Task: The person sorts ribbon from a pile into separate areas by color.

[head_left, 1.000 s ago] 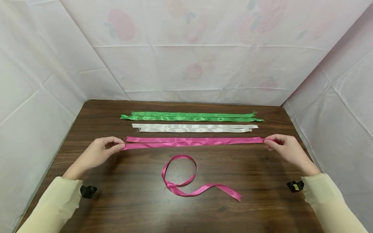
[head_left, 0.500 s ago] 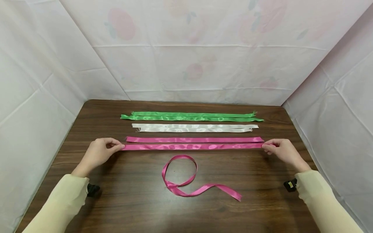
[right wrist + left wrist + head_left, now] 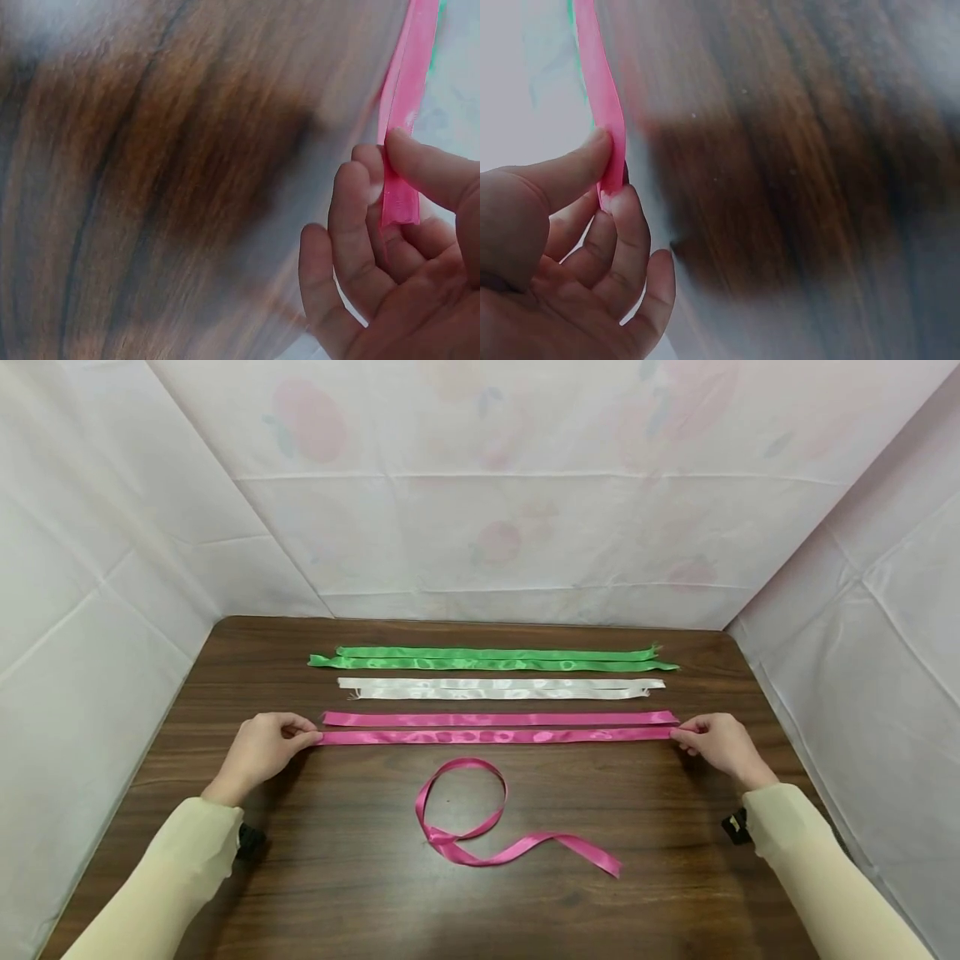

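A pink satin ribbon (image 3: 487,737) stretches straight across the table between both hands. My left hand (image 3: 266,747) pinches its left end between thumb and fingers; the left wrist view shows the ribbon (image 3: 600,82) coming out of that pinch. At the other end, my right hand (image 3: 720,745) pinches the ribbon's tip, and in the right wrist view a short tail of ribbon (image 3: 401,202) sticks out past the thumb. Just behind it lies a second pink ribbon (image 3: 495,720), parallel with a narrow gap. Nearer the front, a loose pink ribbon (image 3: 525,847) lies curled in a loop with a wavy tail.
Two white ribbons (image 3: 502,689) lie side by side behind the pink ones. Farther back are two green ribbons (image 3: 487,659), also parallel. White cloth (image 3: 450,527) with faded fruit prints hangs behind the brown wooden table (image 3: 360,893), and plain cloth hangs at both sides.
The held ribbon's right end has come forward and slightly left with my right hand, so it no longer overlaps the pink ribbon behind. It is now straight. The left hand has barely moved.
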Action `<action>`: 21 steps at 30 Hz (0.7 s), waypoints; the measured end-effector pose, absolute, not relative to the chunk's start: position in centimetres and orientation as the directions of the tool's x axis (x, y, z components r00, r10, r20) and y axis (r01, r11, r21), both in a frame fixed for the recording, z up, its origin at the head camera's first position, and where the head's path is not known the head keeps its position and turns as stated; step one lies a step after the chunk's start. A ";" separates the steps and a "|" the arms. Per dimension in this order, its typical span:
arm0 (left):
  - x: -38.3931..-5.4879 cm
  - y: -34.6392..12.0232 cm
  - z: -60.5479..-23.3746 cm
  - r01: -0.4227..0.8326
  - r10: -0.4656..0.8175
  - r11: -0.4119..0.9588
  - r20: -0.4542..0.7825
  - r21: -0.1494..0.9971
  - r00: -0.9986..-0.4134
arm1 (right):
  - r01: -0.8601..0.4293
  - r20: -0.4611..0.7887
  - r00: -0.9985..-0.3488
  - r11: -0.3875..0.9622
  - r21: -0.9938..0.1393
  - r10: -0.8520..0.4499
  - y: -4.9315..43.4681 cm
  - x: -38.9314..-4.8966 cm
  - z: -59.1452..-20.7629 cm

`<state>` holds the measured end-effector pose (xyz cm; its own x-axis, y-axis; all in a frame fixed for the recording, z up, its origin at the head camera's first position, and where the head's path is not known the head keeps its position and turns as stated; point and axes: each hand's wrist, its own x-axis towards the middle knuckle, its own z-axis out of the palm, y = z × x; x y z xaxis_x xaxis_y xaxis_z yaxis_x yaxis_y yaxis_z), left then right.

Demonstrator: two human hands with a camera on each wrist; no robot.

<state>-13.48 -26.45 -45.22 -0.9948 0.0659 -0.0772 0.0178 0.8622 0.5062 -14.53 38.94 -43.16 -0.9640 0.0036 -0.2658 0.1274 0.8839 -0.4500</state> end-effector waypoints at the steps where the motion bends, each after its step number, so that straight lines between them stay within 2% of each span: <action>1: -13.6 -26.4 -45.3 0.014 0.063 0.862 -0.079 0.506 -0.995 | 0.139 -0.272 -0.962 0.888 -0.439 0.016 38.9 -14.7 -43.3; 14: -14.4 -26.5 -45.9 0.008 0.035 0.873 -0.047 0.487 -0.998 | 0.198 -0.273 -0.956 0.921 -0.336 0.106 38.8 -15.8 -43.7; 21: -14.6 -26.5 -45.8 -0.007 0.020 0.873 -0.052 0.488 -0.998 | 0.215 -0.302 -0.946 0.920 -0.327 0.113 39.1 -16.0 -43.6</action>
